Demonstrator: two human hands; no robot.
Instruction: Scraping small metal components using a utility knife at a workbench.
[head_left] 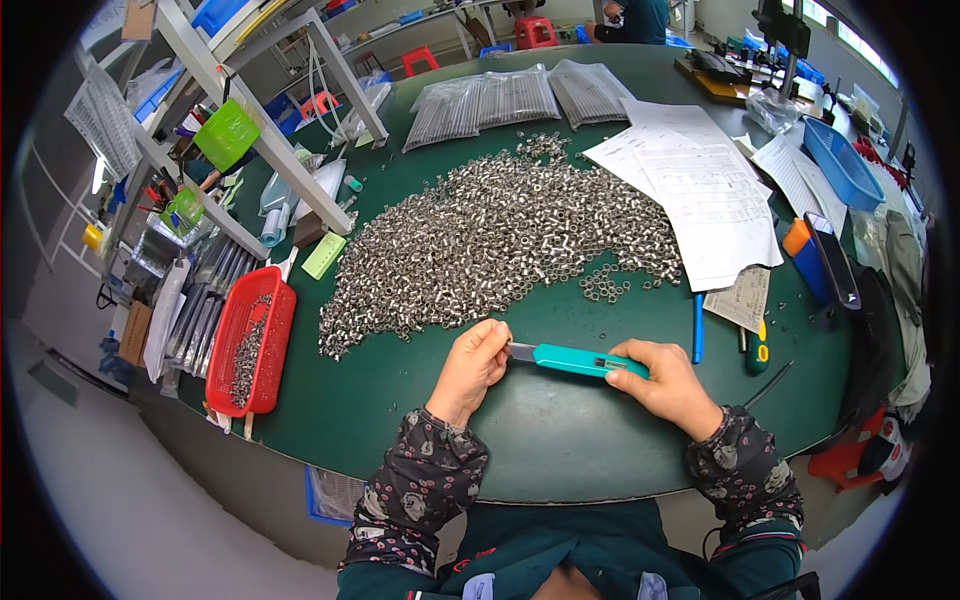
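Teal knife (565,358), 5 o'clock from metal-ring pile (500,235): right hand (668,385) wrapped round it, left hand (472,368) pinched closed at blade (522,352), contents unclear; likely blade-work step, next move calling for steady control

One view: head-worn fisheye, left of a pair, upright; looks down and forward from above the wearer's shirt (590,525) over the green table (570,440). Near field: left hand (470,370) just below centre, right hand (668,382) farther right, both close to the lens, sleeves (425,480) rising from the lower edge. Far field: stools (535,32) beyond the table, small along the top edge; straight edges bow, dark vignette at the sides.
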